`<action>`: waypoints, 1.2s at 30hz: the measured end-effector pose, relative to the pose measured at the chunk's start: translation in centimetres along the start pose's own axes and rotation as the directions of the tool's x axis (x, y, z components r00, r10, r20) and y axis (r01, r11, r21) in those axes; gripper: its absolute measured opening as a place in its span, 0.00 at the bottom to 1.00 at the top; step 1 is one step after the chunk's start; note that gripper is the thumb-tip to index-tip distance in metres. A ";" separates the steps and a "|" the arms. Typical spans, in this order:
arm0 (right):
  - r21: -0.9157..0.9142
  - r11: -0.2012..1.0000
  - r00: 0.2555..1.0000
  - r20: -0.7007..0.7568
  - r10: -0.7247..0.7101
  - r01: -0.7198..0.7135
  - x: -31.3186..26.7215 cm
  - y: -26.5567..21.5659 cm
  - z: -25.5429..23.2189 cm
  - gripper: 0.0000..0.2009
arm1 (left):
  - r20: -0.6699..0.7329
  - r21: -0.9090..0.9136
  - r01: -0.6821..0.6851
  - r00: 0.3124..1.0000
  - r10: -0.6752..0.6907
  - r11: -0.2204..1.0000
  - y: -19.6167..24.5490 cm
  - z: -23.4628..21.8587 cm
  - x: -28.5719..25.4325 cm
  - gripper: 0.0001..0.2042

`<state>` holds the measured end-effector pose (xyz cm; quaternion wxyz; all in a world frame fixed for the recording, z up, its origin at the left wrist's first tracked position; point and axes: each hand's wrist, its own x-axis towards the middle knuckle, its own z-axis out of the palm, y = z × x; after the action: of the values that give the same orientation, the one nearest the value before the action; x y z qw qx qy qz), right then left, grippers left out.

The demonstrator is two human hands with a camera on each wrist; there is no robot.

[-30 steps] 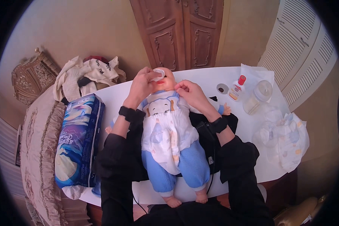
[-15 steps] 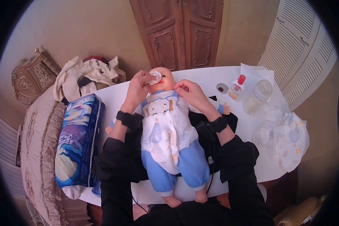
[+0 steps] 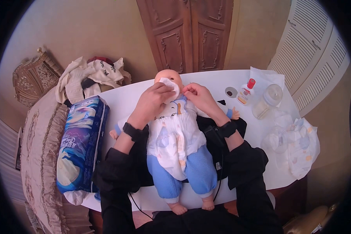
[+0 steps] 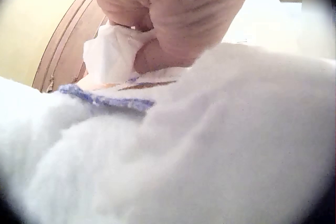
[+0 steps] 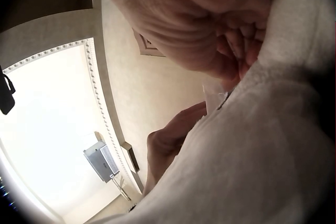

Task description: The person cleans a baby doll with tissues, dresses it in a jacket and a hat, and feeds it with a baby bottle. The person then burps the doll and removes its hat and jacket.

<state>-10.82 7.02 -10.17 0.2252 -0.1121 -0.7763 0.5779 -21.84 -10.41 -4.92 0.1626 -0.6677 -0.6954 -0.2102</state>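
A baby doll [image 3: 201, 167] in a white top and blue trousers lies on its back, head at the far side. My left hand [image 3: 154, 102] pinches a crumpled white wipe [image 3: 171, 86] against the lower part of the doll's face, covering the mouth. In the left wrist view the wipe [image 4: 110, 53] hangs from the curled fingers. My right hand [image 3: 201, 99] grips the doll's top at the shoulder beside the neck; its fingers are curled in the right wrist view. A patterned white diaper [image 3: 175, 144] lies over the doll's belly.
A blue diaper pack [image 3: 82, 144] stands at the left of the white table [image 3: 238, 191]. On the right are a red-capped bottle [image 3: 245, 92], a baby bottle [image 3: 267, 101] and another diaper [image 3: 303, 150]. A black cloth [image 3: 238, 132] lies under the doll.
My left hand drew the wipe slightly left off the mouth, then brought it back right and down over the mouth and chin. The right hand has stayed at the shoulder.
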 end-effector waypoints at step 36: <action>0.372 0.878 0.891 0.438 0.120 -0.301 -3.5 -8.2 -1.3 0.16 | -0.235 -0.177 0.052 0.967 -0.094 0.983 6.1 -4.2 -2.1 0.25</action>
<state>-6.39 4.10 -2.86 0.0143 -0.0241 -0.6415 0.7666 -15.84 -14.25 -1.94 0.1812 -0.6222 -0.6740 -0.3545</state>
